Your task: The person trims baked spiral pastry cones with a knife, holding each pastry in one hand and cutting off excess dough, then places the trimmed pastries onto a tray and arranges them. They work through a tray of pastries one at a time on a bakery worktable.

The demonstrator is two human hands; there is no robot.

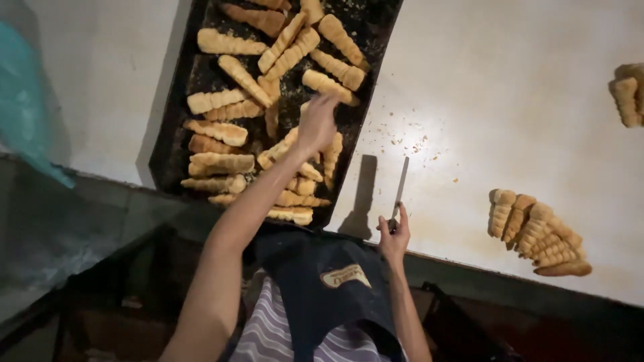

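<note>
White worktop (510, 100) carries a dark baking tray (176, 134) of ridged pastry cones (221, 131). Left hand (316, 124) reaches over them, fingers blurred, grip indeterminate. Right hand (394, 234) pinches a knife (400, 184) upright. Best practice: lift one cone gently by its wide end, away from the sorted pile (540, 234).

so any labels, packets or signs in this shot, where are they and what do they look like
One label only: a small patch sewn on the dark apron, at the person's chest low in the frame; a slanted pale tan shape with a darker border and dark lettering.
No packets, signs or screens show on the pale table or around the dark baking tray.
</note>
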